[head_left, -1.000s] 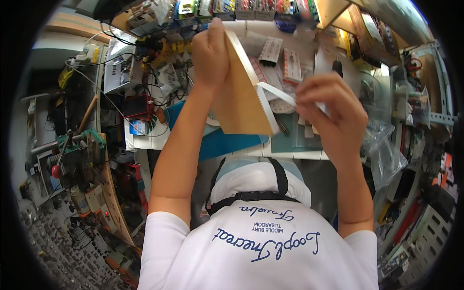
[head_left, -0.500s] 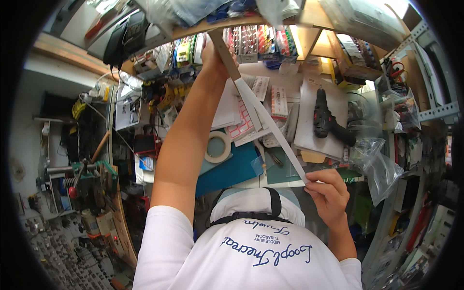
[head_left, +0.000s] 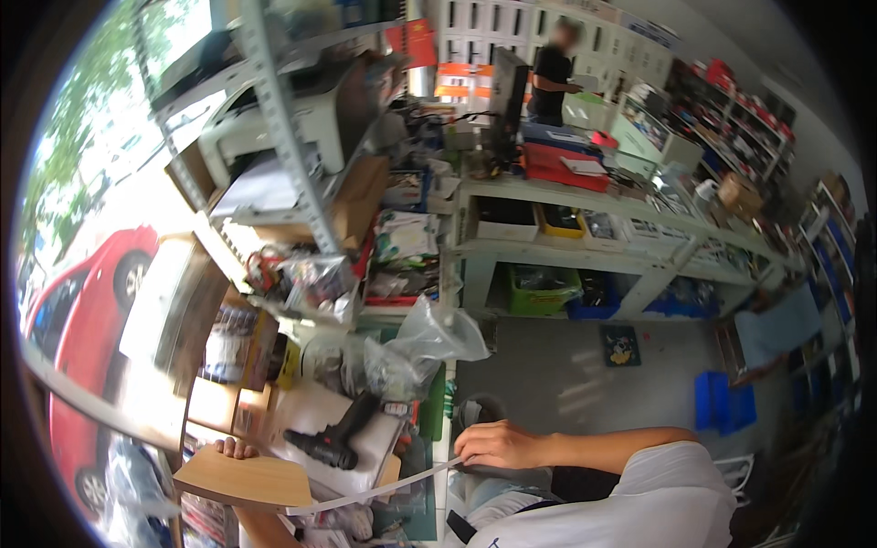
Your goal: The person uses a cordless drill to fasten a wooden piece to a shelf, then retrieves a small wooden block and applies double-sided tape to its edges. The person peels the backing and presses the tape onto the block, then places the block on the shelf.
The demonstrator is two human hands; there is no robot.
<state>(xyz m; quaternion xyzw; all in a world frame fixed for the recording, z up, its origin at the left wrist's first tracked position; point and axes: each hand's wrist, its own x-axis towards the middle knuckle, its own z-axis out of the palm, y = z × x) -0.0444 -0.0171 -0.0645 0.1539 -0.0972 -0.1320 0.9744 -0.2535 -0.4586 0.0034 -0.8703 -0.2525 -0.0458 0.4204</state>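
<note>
My left hand [head_left: 237, 447] curls its fingers over the far edge of a light wooden board [head_left: 242, 479] with a curved outline. Beneath the board only part of the left forearm shows. A narrow white strip [head_left: 384, 491] runs from the board's right end in a slight bow. Its other end is pinched in my right hand [head_left: 496, 445], near the bench edge. How the strip meets the board is hard to make out. A black cordless drill [head_left: 336, 438] lies on white sheets just beyond the board.
Crumpled clear plastic bags [head_left: 429, 342] lie on the bench past the drill. A metal rack [head_left: 274, 119] holds a printer [head_left: 283, 137]. Across the floor stands a long workbench [head_left: 548, 196] with bins below; a person [head_left: 551, 78] stands behind it. Blue crates [head_left: 724, 402] sit on the floor.
The view has swung far to the right, showing the room and window. The board, earlier seen edge-on, now shows its broad face. Both hands keep their holds.
</note>
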